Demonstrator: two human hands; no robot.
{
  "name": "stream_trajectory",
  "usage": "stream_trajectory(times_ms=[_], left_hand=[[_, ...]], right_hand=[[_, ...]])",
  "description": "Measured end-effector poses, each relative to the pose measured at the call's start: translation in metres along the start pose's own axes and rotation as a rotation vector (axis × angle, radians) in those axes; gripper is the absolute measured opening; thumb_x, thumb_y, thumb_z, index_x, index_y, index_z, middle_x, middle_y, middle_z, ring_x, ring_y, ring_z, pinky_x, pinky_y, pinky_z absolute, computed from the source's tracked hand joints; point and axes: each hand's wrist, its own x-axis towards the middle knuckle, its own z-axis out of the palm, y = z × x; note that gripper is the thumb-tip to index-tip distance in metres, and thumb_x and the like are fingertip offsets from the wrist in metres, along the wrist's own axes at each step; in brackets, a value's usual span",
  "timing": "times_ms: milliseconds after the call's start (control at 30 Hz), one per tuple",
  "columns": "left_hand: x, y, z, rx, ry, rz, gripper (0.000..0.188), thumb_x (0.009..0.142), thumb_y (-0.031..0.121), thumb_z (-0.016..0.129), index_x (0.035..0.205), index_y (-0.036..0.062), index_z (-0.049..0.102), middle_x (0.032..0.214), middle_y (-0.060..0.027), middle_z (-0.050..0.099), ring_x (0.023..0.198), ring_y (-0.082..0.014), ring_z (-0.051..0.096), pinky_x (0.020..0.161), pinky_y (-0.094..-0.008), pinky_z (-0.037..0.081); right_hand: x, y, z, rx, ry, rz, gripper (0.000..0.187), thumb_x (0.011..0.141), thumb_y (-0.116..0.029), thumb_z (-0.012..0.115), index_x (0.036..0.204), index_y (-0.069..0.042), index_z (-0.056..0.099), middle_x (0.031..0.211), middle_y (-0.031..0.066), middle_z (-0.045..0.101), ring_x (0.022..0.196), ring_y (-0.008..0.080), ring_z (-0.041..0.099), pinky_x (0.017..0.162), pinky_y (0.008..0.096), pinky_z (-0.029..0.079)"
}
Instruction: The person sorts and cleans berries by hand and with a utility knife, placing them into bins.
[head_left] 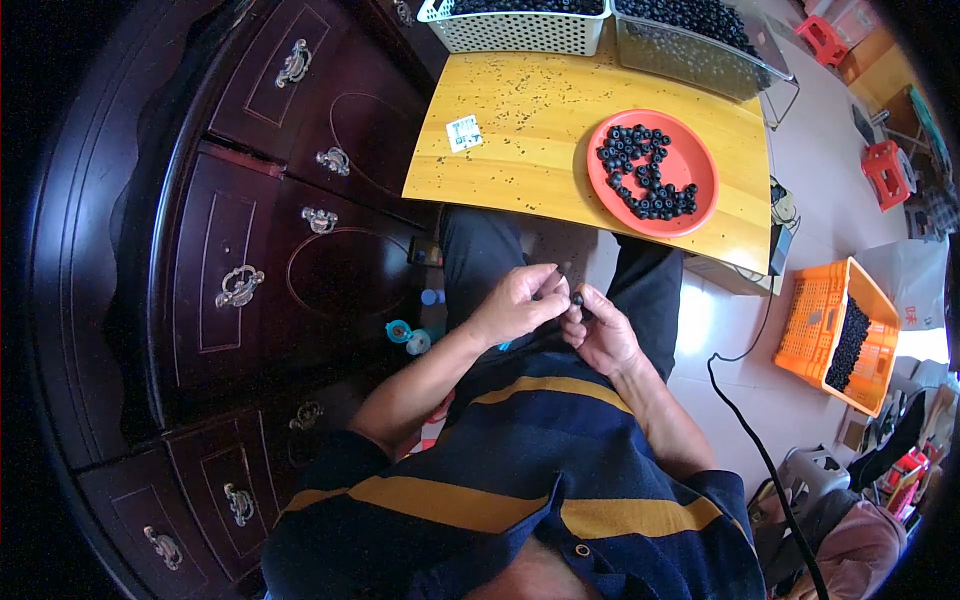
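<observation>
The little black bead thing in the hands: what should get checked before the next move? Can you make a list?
1. Both hands meet over the lap: left hand, right hand. Ok.
2. Small black piece pinched between the fingertips. Ok.
3. How firm the grip is: cannot tell, too small.
4. Red plate of black pieces sits flat on the yellow table. Ok.
5. Black cable trails across the floor beside the right arm. Not ok.
</observation>
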Motion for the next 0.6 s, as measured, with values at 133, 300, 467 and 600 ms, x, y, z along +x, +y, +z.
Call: stream_trajectory(times_ms=[133,300,467,600], left_hand=[[0.004,-0.011,0.001,0.278,0.125,0.315,0.013,0.093,0.013,0.069,0.091,0.0045,0.060,0.071,0.0067,0.052,0.064,-0.0021,0.046,0.057,-0.0225,0.041],[-0.001,0.005,0.012,0.338,0.191,0.300,0.014,0.088,0.007,0.072,0.096,0.0021,0.062,0.071,0.0062,0.053,0.065,-0.0026,0.047,0.058,-0.0235,0.041],[-0.001,0.010,0.013,0.403,0.201,0.321,0.016,0.087,0.008,0.071,0.100,0.0009,0.063,0.069,0.0021,0.056,0.064,-0.0033,0.048,0.058,-0.0249,0.043],[0.000,0.016,0.014,0.513,0.219,0.375,0.019,0.087,0.012,0.074,0.099,0.0015,0.063,0.068,-0.0029,0.058,0.061,-0.0086,0.055,0.057,-0.0281,0.046]], right_hand=[[0.000,-0.002,0.001,0.028,0.008,-0.028,0.019,0.100,-0.031,0.062,0.097,-0.012,0.060,0.077,0.0006,0.058,0.061,0.0117,0.046,0.057,0.0252,0.039],[0.000,-0.001,0.004,-0.023,0.079,-0.019,0.021,0.100,-0.030,0.063,0.110,-0.012,0.064,0.078,-0.0003,0.058,0.061,0.0109,0.047,0.057,0.0246,0.040],[0.001,-0.002,0.003,-0.042,0.045,-0.009,0.022,0.100,-0.031,0.063,0.111,-0.012,0.064,0.078,-0.0013,0.058,0.062,0.0096,0.047,0.057,0.0231,0.039],[0.002,-0.004,-0.001,0.037,0.043,0.037,0.021,0.099,-0.030,0.064,0.108,-0.011,0.063,0.078,-0.0021,0.057,0.062,0.0087,0.046,0.056,0.0219,0.039]])
